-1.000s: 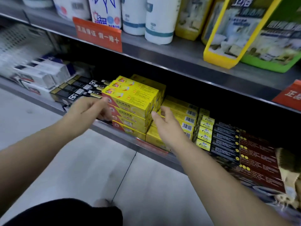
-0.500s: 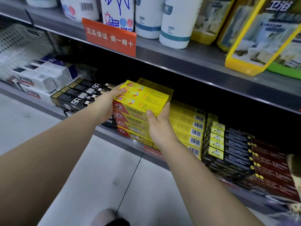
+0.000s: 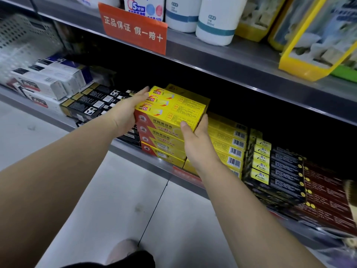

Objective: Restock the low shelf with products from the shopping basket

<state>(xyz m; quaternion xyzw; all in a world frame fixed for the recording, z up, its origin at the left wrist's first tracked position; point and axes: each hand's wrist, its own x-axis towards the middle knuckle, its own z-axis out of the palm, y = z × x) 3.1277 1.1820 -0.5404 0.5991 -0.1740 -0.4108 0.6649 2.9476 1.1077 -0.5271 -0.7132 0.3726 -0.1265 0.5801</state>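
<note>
Left grip [image 3: 126, 113] and right grip [image 3: 197, 141] both clasp the top yellow boxes [image 3: 173, 108] on the shelf [image 3: 48, 116]. Row looks nearly full; seating these remains, basket unseen.

The low shelf [image 3: 123, 145] carries stacked yellow boxes [image 3: 164, 144] between the left grip [image 3: 125, 111] and the right grip [image 3: 197, 144]. Just left of the left grip lie black boxes [image 3: 92, 103], and further left white boxes [image 3: 48, 82]. Right of the right grip sit barcoded boxes [image 3: 231, 146], black-yellow boxes [image 3: 280, 167] and dark red boxes [image 3: 328, 194]. Above both grips, the upper shelf [image 3: 231, 62] bears bottles [image 3: 214, 22], yellow packs [image 3: 309, 45] and, perhaps clipped on, a red sign [image 3: 135, 28].
</note>
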